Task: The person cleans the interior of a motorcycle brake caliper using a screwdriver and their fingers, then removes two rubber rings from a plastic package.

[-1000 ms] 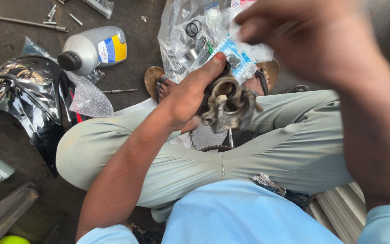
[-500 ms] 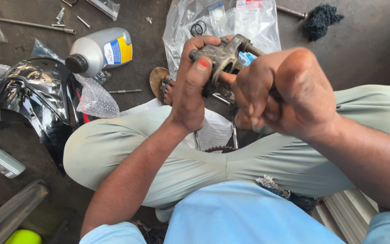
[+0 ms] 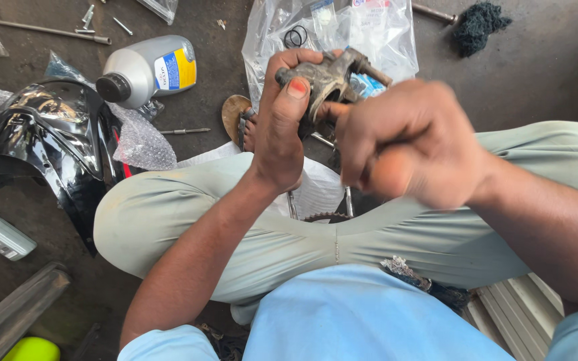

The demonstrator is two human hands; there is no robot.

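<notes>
The left hand [image 3: 282,130] clamped a grimy metal part [image 3: 332,77]; the right hand [image 3: 406,144], fisted beside it, needed a steady, braced grip.

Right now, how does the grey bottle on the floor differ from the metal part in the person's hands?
The grey bottle lies on its side on the floor, untouched; the metal part is held up off the floor, gripped in the left hand with the closed right hand against it. The bottle is smooth plastic with a black cap and a yellow and blue label; the part is dull, grimy and irregular in shape. Both are greyish.
</notes>
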